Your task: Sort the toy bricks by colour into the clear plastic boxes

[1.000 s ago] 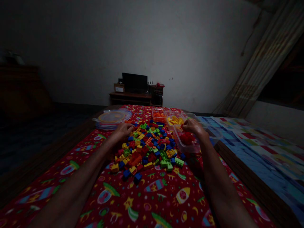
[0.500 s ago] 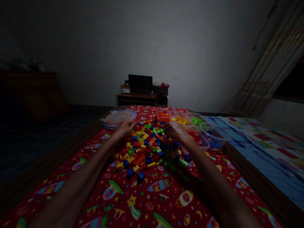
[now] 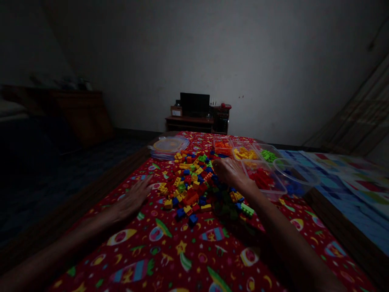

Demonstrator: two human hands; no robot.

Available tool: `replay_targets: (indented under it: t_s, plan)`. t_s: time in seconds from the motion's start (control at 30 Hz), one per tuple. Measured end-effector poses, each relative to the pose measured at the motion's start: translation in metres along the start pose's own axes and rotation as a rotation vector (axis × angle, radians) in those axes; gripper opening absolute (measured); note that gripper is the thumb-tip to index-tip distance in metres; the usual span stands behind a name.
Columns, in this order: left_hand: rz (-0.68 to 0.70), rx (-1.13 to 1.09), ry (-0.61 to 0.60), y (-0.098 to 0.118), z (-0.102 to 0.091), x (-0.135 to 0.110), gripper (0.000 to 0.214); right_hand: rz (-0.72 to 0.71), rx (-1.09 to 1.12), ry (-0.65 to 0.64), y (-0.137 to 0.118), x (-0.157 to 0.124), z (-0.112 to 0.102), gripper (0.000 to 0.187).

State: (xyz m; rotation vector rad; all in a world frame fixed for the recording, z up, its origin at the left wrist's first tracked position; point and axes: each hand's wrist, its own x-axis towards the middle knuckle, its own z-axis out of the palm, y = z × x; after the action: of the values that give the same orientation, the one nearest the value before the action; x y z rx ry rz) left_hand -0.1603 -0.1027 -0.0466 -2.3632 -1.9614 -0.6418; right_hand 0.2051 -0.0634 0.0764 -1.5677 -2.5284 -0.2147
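A pile of mixed building bricks [image 3: 194, 182] in red, yellow, blue, green and orange lies on a red patterned cloth [image 3: 182, 259]. My left hand [image 3: 136, 196] rests on the cloth just left of the pile, fingers stretched out and holding nothing. Over the right side of the pile is my right hand [image 3: 231, 172], its fingers curled downward. Whatever those fingers hold, if anything, is hidden behind the hand. A light green brick [image 3: 247, 209] lies under my right forearm, at the pile's near right edge.
Clear tubs at the right hold sorted bricks: orange [image 3: 223, 144], yellow [image 3: 244, 153], green [image 3: 268, 155], red [image 3: 261, 178] and blue [image 3: 293, 188]. Stacked clear lids [image 3: 168, 146] lie at the far left. A desk with a monitor [image 3: 195, 104] stands against the wall.
My left hand has left the pile's far left side, come back toward me and flattened on the cloth. My right hand stays over the pile. The view has turned slightly left.
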Motion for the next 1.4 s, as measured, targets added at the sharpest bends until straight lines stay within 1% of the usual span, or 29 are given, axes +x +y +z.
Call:
replay_targets:
  t_s: [0.03, 0.1, 0.17, 0.23, 0.3, 0.37, 0.43, 0.53, 0.6, 0.7, 0.77, 0.8, 0.87, 0.93, 1.0, 1.07, 1.1, 1.2, 1.3, 1.4]
  plan:
    - [-0.021, -0.001, -0.024, 0.005, 0.003, -0.006, 0.062, -0.002, 0.000, -0.001, 0.001, 0.000, 0.001, 0.029]
    - [-0.031, -0.036, -0.082, 0.025, 0.008, -0.011, 0.064, -0.014, 0.000, 0.003, 0.001, 0.001, 0.002, 0.029]
    - [-0.027, -0.082, -0.124, 0.054, 0.012, -0.008, 0.069, -0.034, -0.003, 0.005, 0.001, 0.000, 0.003, 0.028]
    - [0.010, -0.129, -0.165, 0.085, 0.017, 0.001, 0.075, -0.033, -0.004, -0.004, 0.000, 0.000, 0.003, 0.028]
    - [0.023, -0.160, -0.118, 0.110, 0.023, 0.014, 0.080, -0.026, 0.001, -0.007, -0.002, -0.001, 0.001, 0.028]
    - [0.038, -0.194, -0.052, 0.128, 0.029, 0.028, 0.079, -0.017, 0.006, -0.005, -0.002, -0.002, 0.000, 0.028]
    - [0.078, -0.235, 0.012, 0.141, 0.033, 0.043, 0.073, -0.022, 0.010, 0.000, -0.001, -0.002, 0.001, 0.028]
    - [0.199, -0.305, 0.087, 0.159, 0.034, 0.066, 0.065, -0.043, 0.022, 0.016, 0.003, -0.001, 0.004, 0.027]
    - [0.286, -0.347, 0.107, 0.172, 0.032, 0.083, 0.060, -0.042, 0.024, 0.034, 0.007, 0.000, 0.007, 0.026]
    - [0.380, -0.410, 0.097, 0.189, 0.028, 0.112, 0.055, 0.004, 0.013, 0.064, 0.013, 0.002, 0.009, 0.025]
    - [0.396, -0.436, 0.099, 0.189, 0.023, 0.135, 0.052, 0.034, 0.013, 0.065, 0.017, 0.002, 0.007, 0.025]
    - [0.391, -0.430, 0.107, 0.184, 0.021, 0.147, 0.051, 0.050, 0.016, 0.059, 0.018, 0.002, 0.005, 0.024]
    - [0.359, -0.354, 0.133, 0.166, 0.017, 0.173, 0.050, 0.082, 0.028, 0.045, 0.020, 0.002, 0.002, 0.024]
    - [0.311, -0.210, 0.139, 0.139, 0.016, 0.195, 0.049, 0.103, 0.035, 0.047, 0.020, 0.002, 0.000, 0.025]
    - [0.297, -0.024, 0.023, 0.112, 0.017, 0.211, 0.047, 0.104, 0.038, 0.050, 0.021, 0.002, -0.001, 0.026]
    - [0.296, 0.030, -0.046, 0.094, 0.020, 0.219, 0.043, 0.108, 0.038, 0.048, 0.021, 0.003, -0.001, 0.026]
    - [0.295, 0.042, -0.077, 0.089, 0.021, 0.221, 0.041, 0.109, 0.038, 0.044, 0.022, 0.003, 0.000, 0.026]
    - [0.269, 0.065, -0.136, 0.085, 0.027, 0.224, 0.041, 0.094, 0.033, 0.024, 0.022, 0.004, 0.002, 0.025]
    - [0.222, 0.084, -0.158, 0.093, 0.030, 0.228, 0.042, 0.070, 0.019, 0.002, 0.021, 0.006, 0.006, 0.025]
    - [0.212, 0.075, -0.170, 0.104, 0.029, 0.229, 0.045, 0.068, 0.004, -0.019, 0.020, 0.008, 0.009, 0.026]
